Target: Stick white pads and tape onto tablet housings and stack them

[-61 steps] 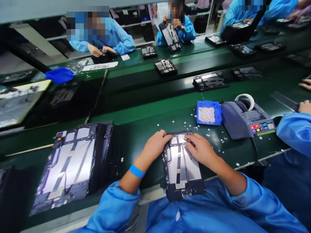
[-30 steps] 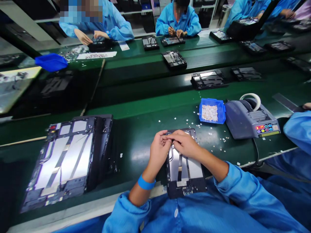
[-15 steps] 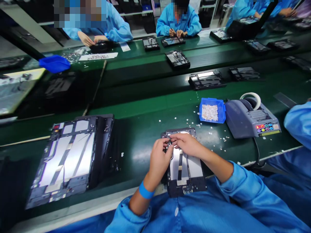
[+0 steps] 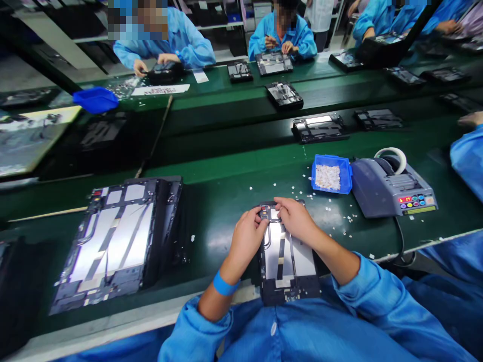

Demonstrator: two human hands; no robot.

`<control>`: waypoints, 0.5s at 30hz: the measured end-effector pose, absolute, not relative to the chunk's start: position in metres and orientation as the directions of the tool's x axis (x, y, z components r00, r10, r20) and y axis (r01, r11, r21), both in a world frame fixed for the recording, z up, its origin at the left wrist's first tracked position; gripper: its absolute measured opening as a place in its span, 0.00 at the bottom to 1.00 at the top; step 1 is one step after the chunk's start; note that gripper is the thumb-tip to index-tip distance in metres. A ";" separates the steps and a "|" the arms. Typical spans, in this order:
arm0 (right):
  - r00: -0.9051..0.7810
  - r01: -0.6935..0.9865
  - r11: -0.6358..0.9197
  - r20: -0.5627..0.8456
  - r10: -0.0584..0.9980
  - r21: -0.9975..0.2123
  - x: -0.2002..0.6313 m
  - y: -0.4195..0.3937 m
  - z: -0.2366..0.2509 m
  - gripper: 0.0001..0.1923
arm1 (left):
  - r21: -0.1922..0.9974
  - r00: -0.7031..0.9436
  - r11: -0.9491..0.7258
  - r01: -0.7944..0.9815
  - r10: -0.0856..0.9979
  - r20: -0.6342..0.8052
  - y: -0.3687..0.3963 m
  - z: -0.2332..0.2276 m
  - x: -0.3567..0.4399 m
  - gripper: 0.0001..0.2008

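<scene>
An opened tablet chassis [image 4: 287,264] with silver plates and dark strips lies lengthwise at the near edge of the green bench [image 4: 222,201]. My left hand [image 4: 247,239] rests against its upper left corner, fingertips on the frame. At the chassis's top edge my right hand [image 4: 296,218] lies over the frame, its fingers pressing down by the small parts there. What sits under the fingertips is hidden. A blue band circles my left wrist.
A larger opened chassis [image 4: 113,241] lies at the left. A blue tray [image 4: 332,174] of small white pieces and a grey tape dispenser [image 4: 392,188] stand at the right, white scraps scattered around. More chassis ride the belt [image 4: 320,127]. Other people in blue coats work opposite and at my right.
Both hands have shifted from the chassis's upper left part up to its top edge, the right hand now spread wider across the top. The view has tilted slightly.
</scene>
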State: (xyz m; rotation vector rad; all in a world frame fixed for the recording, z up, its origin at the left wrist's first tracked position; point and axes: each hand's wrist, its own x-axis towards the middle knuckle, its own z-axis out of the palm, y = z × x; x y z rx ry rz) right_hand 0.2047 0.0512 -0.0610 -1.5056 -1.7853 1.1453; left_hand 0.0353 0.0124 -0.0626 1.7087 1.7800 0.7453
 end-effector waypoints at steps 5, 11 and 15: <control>-0.363 0.725 0.249 -0.049 0.930 -0.642 0.207 0.057 -0.055 0.23 | 0.567 0.059 -0.134 0.813 0.987 0.148 0.015 -0.071 0.035 0.18; -0.346 0.632 0.177 -0.069 0.936 -0.755 0.205 0.062 -0.057 0.19 | 0.612 0.093 -0.220 0.760 0.968 0.232 0.021 -0.074 0.035 0.11; -0.388 0.412 -0.006 -0.181 0.904 -0.911 0.204 0.070 -0.059 0.14 | 0.739 0.059 -0.232 0.632 0.966 0.253 0.026 -0.069 0.035 0.09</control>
